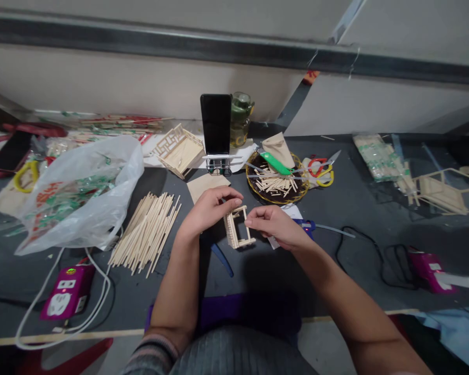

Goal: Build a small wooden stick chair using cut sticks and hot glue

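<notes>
My left hand [209,208] and my right hand [273,226] meet over the dark floor mat, both closed on a small boxy frame [238,227] built of thin wooden sticks. The left fingers curl over its top left side. The right thumb and forefinger pinch its right upright. A blue glue gun [305,225] lies just behind the right hand. A loose pile of long bamboo sticks [148,232] lies to the left of my left forearm.
A black phone [216,125] stands upright on a stand, a glass jar [240,117] beside it. A round tray [276,182] holds cut sticks and a green knife. Also around: plastic bag [78,192], purple power strips [64,291], scissors [320,169], finished stick models [179,150].
</notes>
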Demonstrator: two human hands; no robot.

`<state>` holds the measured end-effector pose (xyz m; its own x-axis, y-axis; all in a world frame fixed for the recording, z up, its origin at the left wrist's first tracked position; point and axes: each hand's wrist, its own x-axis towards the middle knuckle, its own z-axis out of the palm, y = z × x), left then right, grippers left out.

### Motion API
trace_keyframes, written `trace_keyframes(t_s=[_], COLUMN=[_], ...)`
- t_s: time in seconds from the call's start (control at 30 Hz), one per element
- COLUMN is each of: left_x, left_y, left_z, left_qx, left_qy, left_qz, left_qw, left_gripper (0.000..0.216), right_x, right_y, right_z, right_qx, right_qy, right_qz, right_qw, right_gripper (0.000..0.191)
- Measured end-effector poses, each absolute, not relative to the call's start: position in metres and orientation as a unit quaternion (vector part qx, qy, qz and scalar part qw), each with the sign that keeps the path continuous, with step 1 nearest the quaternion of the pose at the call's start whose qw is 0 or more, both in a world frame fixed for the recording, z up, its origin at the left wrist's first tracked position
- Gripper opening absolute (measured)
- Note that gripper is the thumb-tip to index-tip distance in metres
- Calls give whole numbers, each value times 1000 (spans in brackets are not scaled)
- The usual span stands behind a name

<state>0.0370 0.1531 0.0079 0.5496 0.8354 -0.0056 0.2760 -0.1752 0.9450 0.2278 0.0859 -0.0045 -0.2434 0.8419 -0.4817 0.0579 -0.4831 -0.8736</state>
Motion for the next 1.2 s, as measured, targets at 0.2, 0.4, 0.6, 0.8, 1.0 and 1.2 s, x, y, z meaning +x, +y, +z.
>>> trace_keyframes(t_s=[0.2, 0.4, 0.6, 0.8, 1.0, 1.2], left_x=[36, 36, 36, 36, 36, 36], left_y=[153, 154, 153, 154, 154, 154], left_z=[7, 8, 10, 9, 7, 7], left_qx=[715, 719, 719, 718, 716, 722], left_qy=[385, 379, 382, 378, 382, 385], left_qz=[269, 273, 281, 279, 267, 246], left_qw=[518, 515, 508, 513, 520, 519], left_gripper=[23, 21, 18, 17, 19, 22], right_x=[227, 226, 231, 234, 230, 230], right_y=[87, 87, 88, 90, 88, 87], right_z=[-5, -3, 4, 3, -4, -3], right_qx=[-541, -540, -527, -523, -534, -535], right_qy=[-409, -397, -386, -367, -410, -417], right_qz=[677, 683, 694, 692, 664, 661], right_qw=[287, 290, 303, 337, 325, 320], right_gripper=[34, 34, 33, 33, 30, 31])
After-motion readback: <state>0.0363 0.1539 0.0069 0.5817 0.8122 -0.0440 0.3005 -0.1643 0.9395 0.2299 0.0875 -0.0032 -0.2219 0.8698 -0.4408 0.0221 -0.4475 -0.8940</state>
